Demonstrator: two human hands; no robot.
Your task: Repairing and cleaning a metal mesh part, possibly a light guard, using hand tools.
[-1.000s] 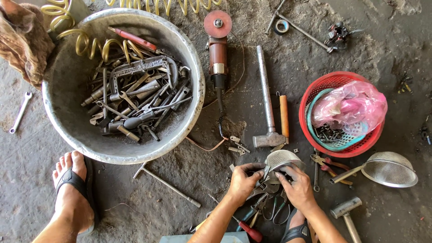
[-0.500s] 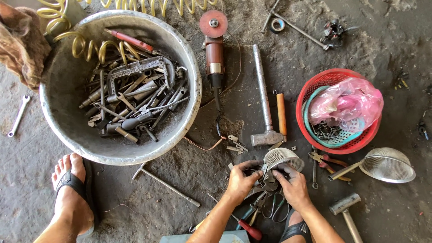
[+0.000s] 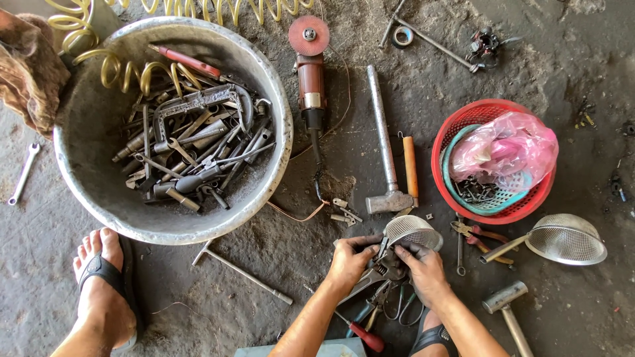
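While my left hand (image 3: 349, 263) and right hand (image 3: 423, 268) are both closed on the greasy grey adjustable wrench (image 3: 377, 270), held low over the dirt floor (image 3: 297, 264) beside the small round wire-mesh strainer (image 3: 411, 232), I judge a firm left grip lets the right work the head cleanly. Room is tight: pliers and a red-handled screwdriver (image 3: 365, 337) lie beneath, the steel sledgehammer (image 3: 385, 149) stands just above, and the big grey basin of tools (image 3: 271, 99) crowds the left.
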